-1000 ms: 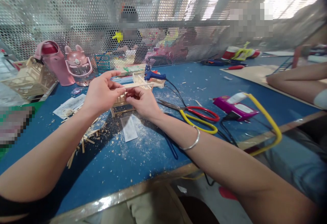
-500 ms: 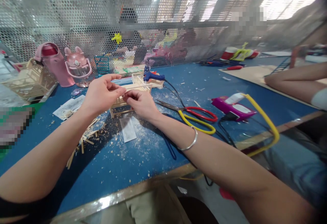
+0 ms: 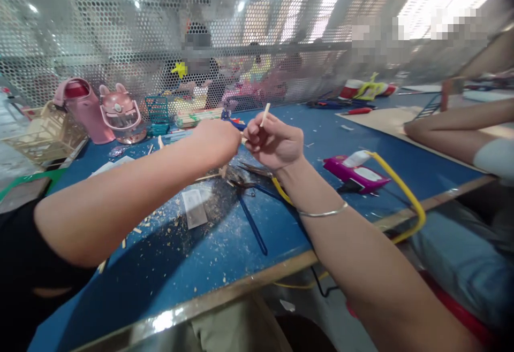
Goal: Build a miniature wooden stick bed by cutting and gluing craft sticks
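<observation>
My right hand (image 3: 275, 140) is closed on a short pale wooden stick (image 3: 265, 115), which stands nearly upright between thumb and fingers. My left hand (image 3: 219, 138) reaches across beside it, at the blue glue gun (image 3: 237, 124). Its fingers are turned away and hidden, so I cannot see whether they grip the glue gun. Below my left forearm, part of a light wooden stick frame (image 3: 212, 174) shows; the rest is covered. Blue-handled pliers (image 3: 252, 223) and scissors (image 3: 281, 189) lie under my right wrist.
Wood scraps and a small white packet (image 3: 195, 208) lie on the blue table (image 3: 160, 288). Two pink bottles (image 3: 120, 116) stand back left by a wooden model (image 3: 44, 132). A purple device (image 3: 355, 173) with a yellow tube sits right. Another person's arm (image 3: 445, 119) rests far right.
My left hand has moved right, away from the wooden frame to the glue gun. My right hand has risen rightward, now holding the short stick upright.
</observation>
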Motion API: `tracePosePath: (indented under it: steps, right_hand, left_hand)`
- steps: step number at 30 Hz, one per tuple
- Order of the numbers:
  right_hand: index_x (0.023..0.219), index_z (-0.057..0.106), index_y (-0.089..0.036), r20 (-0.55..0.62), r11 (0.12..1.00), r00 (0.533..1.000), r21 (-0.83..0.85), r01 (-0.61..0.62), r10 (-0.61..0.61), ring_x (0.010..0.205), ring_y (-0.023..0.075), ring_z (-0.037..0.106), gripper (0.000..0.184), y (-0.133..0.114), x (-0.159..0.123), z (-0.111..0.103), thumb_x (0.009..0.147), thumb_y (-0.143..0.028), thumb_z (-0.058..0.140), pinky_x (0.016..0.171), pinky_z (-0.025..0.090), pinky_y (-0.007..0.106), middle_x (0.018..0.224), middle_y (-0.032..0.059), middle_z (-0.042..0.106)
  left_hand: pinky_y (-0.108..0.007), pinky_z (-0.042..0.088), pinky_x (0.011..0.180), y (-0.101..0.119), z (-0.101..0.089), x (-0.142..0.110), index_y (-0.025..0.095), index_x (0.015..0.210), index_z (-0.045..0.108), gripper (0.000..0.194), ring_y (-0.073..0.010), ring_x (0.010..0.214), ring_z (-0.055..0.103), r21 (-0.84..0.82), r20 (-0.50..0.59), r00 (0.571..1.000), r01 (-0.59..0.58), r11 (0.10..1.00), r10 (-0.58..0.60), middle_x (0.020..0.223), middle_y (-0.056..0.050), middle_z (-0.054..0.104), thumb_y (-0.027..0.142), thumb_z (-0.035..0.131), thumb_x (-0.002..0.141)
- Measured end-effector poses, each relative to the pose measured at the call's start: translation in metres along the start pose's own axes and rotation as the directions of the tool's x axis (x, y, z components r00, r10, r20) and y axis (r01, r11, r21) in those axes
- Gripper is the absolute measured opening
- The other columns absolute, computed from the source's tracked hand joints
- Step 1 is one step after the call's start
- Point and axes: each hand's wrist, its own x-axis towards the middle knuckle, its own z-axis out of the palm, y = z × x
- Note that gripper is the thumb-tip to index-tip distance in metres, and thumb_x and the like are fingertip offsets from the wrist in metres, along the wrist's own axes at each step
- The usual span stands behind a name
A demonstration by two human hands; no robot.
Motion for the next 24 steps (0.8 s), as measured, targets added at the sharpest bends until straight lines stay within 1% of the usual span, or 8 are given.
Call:
tracePosePath:
  steps: [4, 9, 13, 16, 18, 20, 21, 24]
  right_hand:
    - [0.07, 0.047, -0.023, -0.085, 1.0, 0.996, 0.008, -0.001, 0.002, 0.057, 0.0109, 0.046, 0.026, 0.002, 0.004, 0.0, 0.072, -0.049, 0.044, 0.048, 0.032, 0.024, 0.065, -0.0017, 0.051]
    - [0.071, 0.049, -0.021, -0.033, 0.962, 0.994, 0.259, -0.091, 0.102, 0.046, 0.0059, 0.038, 0.018, 0.005, 0.004, 0.007, 0.065, -0.034, 0.058, 0.041, 0.028, 0.02, 0.057, -0.0057, 0.046]
    - [0.069, 0.051, -0.019, -0.015, 0.926, 0.988, 0.352, -0.138, 0.153, 0.043, 0.0038, 0.037, 0.019, 0.007, 0.004, 0.012, 0.06, -0.03, 0.063, 0.038, 0.025, 0.017, 0.055, -0.0066, 0.049]
    - [0.068, 0.053, -0.018, -0.074, 0.931, 0.985, 0.344, -0.119, 0.154, 0.045, 0.0034, 0.04, 0.02, 0.01, 0.006, 0.015, 0.058, -0.029, 0.066, 0.038, 0.027, 0.015, 0.059, -0.0053, 0.053]
    - [0.068, 0.055, -0.017, -0.105, 0.937, 0.979, 0.322, -0.132, 0.174, 0.049, 0.0038, 0.043, 0.019, 0.012, 0.006, 0.018, 0.058, -0.028, 0.067, 0.04, 0.031, 0.015, 0.063, -0.0043, 0.054]
    - [0.067, 0.055, -0.017, -0.099, 0.933, 0.968, 0.306, -0.19, 0.23, 0.054, 0.0048, 0.047, 0.019, 0.014, 0.004, 0.024, 0.057, -0.027, 0.069, 0.044, 0.036, 0.015, 0.065, -0.0037, 0.055]
    - [0.068, 0.056, -0.017, -0.076, 0.923, 0.962, 0.309, -0.228, 0.263, 0.058, 0.0055, 0.049, 0.019, 0.014, 0.002, 0.028, 0.057, -0.026, 0.069, 0.047, 0.038, 0.016, 0.067, -0.0034, 0.055]
    - [0.069, 0.056, -0.019, 0.058, 0.873, 0.941, 0.358, -0.33, 0.332, 0.067, 0.0087, 0.053, 0.02, 0.013, -0.004, 0.039, 0.058, -0.025, 0.07, 0.055, 0.045, 0.02, 0.074, -0.0022, 0.057]
  left_hand:
    - [-0.036, 0.038, 0.072, 0.01, 0.014, 0.004, 0.018, 0.061, 0.066, 0.017, -0.0278, 0.086, 0.056, 0.197, 0.055, 0.99, -0.141, 0.97, 0.133, 0.077, -0.011, 0.066, 0.01, 0.054, 0.07]
    - [-0.036, 0.036, 0.072, -0.004, 0.015, 0.006, 0.017, 0.065, 0.067, 0.024, -0.0267, 0.086, 0.056, 0.359, 0.113, 0.959, -0.282, 0.889, 0.259, 0.076, -0.011, 0.066, 0.007, 0.047, 0.073]
    - [-0.035, 0.036, 0.077, -0.036, -0.017, -0.001, 0.017, 0.067, 0.065, 0.018, -0.0226, 0.084, 0.056, 0.408, 0.076, 0.992, -0.124, 0.904, 0.102, 0.077, -0.008, 0.065, 0.014, 0.049, 0.075]
    - [-0.038, 0.039, 0.076, -0.065, -0.044, -0.021, 0.013, 0.085, 0.062, 0.025, -0.0215, 0.082, 0.055, 0.413, -0.131, 0.984, 0.163, 0.896, -0.119, 0.076, -0.008, 0.062, 0.025, 0.04, 0.084]
    - [-0.044, 0.04, 0.073, -0.079, -0.049, -0.039, 0.011, 0.101, 0.056, 0.035, -0.0236, 0.079, 0.055, 0.33, -0.341, 0.909, 0.355, 0.875, -0.24, 0.078, -0.009, 0.061, 0.031, 0.032, 0.087]
    - [-0.045, 0.04, 0.072, -0.086, -0.041, -0.057, 0.012, 0.105, 0.053, 0.036, -0.0247, 0.076, 0.057, 0.168, -0.478, 0.787, 0.517, 0.84, -0.389, 0.078, -0.009, 0.06, 0.034, 0.03, 0.087]
    - [-0.044, 0.041, 0.07, -0.087, -0.033, -0.065, 0.014, 0.105, 0.051, 0.035, -0.0255, 0.075, 0.058, 0.072, -0.513, 0.72, 0.579, 0.812, -0.468, 0.077, -0.01, 0.06, 0.034, 0.028, 0.088]
    - [-0.041, 0.042, 0.064, -0.082, -0.001, -0.083, 0.015, 0.106, 0.049, 0.034, -0.0274, 0.069, 0.059, -0.105, -0.547, 0.611, 0.628, 0.771, -0.572, 0.077, -0.013, 0.061, 0.033, 0.028, 0.087]
